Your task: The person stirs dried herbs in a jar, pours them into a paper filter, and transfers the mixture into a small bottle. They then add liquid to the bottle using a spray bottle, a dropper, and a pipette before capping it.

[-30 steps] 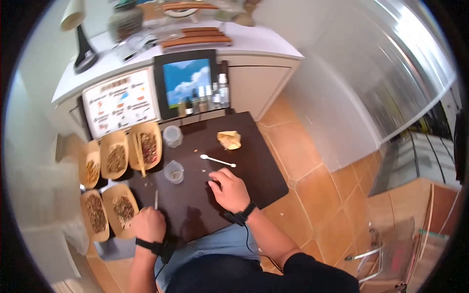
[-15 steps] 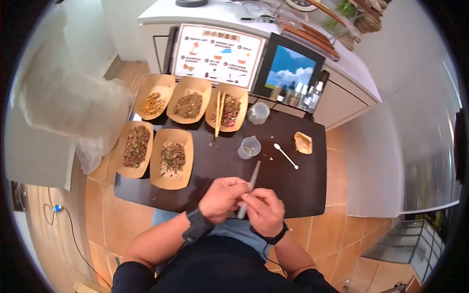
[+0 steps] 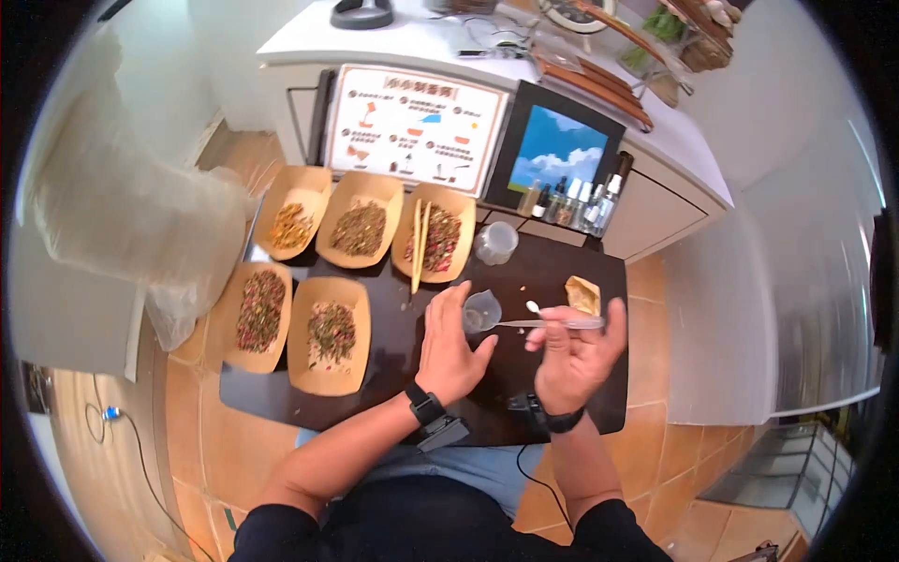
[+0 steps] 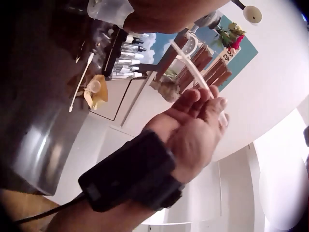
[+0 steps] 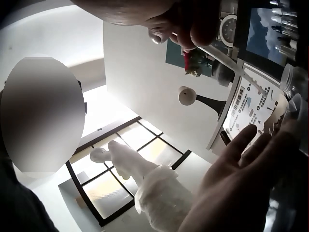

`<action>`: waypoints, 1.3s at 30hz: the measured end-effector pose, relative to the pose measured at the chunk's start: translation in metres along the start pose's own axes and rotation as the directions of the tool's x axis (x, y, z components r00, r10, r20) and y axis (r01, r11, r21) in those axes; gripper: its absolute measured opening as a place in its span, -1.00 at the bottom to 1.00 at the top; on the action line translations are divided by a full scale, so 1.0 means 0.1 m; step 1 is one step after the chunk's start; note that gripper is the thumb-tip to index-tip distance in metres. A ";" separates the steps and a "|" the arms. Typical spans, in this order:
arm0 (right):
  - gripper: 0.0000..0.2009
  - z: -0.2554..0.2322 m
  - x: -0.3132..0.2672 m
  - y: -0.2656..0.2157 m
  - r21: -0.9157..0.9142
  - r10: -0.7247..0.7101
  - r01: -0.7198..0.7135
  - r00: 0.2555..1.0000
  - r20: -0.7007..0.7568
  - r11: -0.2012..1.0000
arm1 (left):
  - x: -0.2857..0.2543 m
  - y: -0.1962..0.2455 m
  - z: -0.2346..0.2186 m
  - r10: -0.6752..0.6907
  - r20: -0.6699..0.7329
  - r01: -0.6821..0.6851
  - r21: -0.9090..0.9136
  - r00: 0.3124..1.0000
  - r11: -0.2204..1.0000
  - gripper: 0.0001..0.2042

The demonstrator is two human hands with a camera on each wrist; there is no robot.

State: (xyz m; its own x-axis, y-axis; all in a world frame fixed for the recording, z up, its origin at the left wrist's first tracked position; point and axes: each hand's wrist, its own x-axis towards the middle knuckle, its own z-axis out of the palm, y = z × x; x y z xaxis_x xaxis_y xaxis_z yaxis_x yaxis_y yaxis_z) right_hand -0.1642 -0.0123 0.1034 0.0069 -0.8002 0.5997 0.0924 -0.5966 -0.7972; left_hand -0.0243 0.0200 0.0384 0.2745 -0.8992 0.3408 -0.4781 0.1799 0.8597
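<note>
My right hand [image 3: 573, 363] holds a slender translucent plastic dropper [image 3: 588, 323] between thumb and fingers, palm turned up. The dropper's thin tip points left and overlaps the rim of a small clear measuring cup [image 3: 480, 313] in the head view. Close against the cup's left side is my left hand [image 3: 449, 342], fingers extended and thumb spread away. In the left wrist view the dropper [image 4: 193, 70] slants up from the right hand [image 4: 190, 135]. A small white spoon [image 4: 82, 81] lies on the dark table, partly hidden by the right fingers in the head view.
Paper trays of dried plant bits stand at left, one tray [image 3: 361, 375] nearest me. Wooden chopsticks [image 3: 420, 245] lie across another. A second clear cup [image 3: 496, 243], a crumpled brown paper piece [image 3: 582, 294], small bottles [image 3: 573, 208] and an instruction board [image 3: 417, 126] stand farther back.
The hands, together on the dropper half a second ago, have separated. The left reached forward to the cup; the right moved right with the dropper, its tip swinging toward the cup.
</note>
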 end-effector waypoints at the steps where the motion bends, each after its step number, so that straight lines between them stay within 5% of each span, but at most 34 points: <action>1: -0.56 -0.04 0.01 0.09 -0.094 0.041 -0.035 0.997 0.060 0.995 | 0.02 -0.02 0.05 -0.006 0.013 0.006 -0.012 1.000 1.000 -0.14; 2: -0.59 -0.09 0.01 0.19 -0.192 0.092 -0.070 0.990 0.108 0.979 | 0.04 -0.05 0.11 -0.012 0.031 0.013 -0.024 0.999 1.000 -0.13; 4: -0.68 -0.05 0.10 0.34 -0.422 -0.034 0.142 0.966 0.255 0.895 | 0.06 -0.12 0.20 -0.012 0.040 0.014 -0.044 0.999 0.999 -0.17; 6: -0.71 -0.03 0.24 0.39 -0.429 0.054 0.140 0.911 0.408 0.893 | 0.09 -0.17 0.28 -0.059 0.088 0.066 -0.074 0.994 0.995 -0.26; 16: -0.72 -0.37 0.26 0.80 -0.274 0.099 -0.061 0.987 0.126 0.960 | 0.32 -0.01 0.63 -0.114 0.151 0.127 -0.081 0.982 0.989 -0.47; 18: -0.77 -0.47 0.19 0.85 -0.219 0.259 -0.241 0.964 0.059 0.945 | 0.38 0.03 0.72 -0.083 0.152 0.100 -0.108 0.985 0.989 -0.50; 22: -0.71 -0.60 0.26 0.89 -0.298 0.080 -0.054 0.994 0.073 0.953 | 0.43 -0.03 0.86 -0.054 0.126 0.064 -0.071 0.991 0.995 -0.57; 30: -0.83 -0.61 0.07 1.04 -0.013 0.283 -0.286 0.954 -0.102 0.958 | 0.53 -0.15 0.87 0.074 0.186 -0.062 -0.067 0.980 0.996 -0.65; 33: -0.85 -0.60 0.21 1.00 -0.338 0.079 -0.067 0.997 0.023 0.939 | 0.54 -0.15 0.83 0.024 0.192 -0.002 -0.115 0.981 0.993 -0.65; 39: -0.75 -0.63 0.15 1.06 -0.364 0.094 -0.089 0.996 -0.005 0.927 | 0.54 -0.18 0.77 0.024 0.176 0.011 -0.197 0.984 0.980 -0.66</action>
State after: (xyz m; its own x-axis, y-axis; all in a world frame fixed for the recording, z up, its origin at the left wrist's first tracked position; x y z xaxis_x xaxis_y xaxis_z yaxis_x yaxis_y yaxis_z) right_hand -0.2172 -0.0913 0.0241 0.0110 -0.8528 0.5221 -0.2775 -0.5042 -0.8178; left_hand -0.0655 -0.0628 0.0122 0.1123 -0.9507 0.2890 -0.3010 0.2447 0.9217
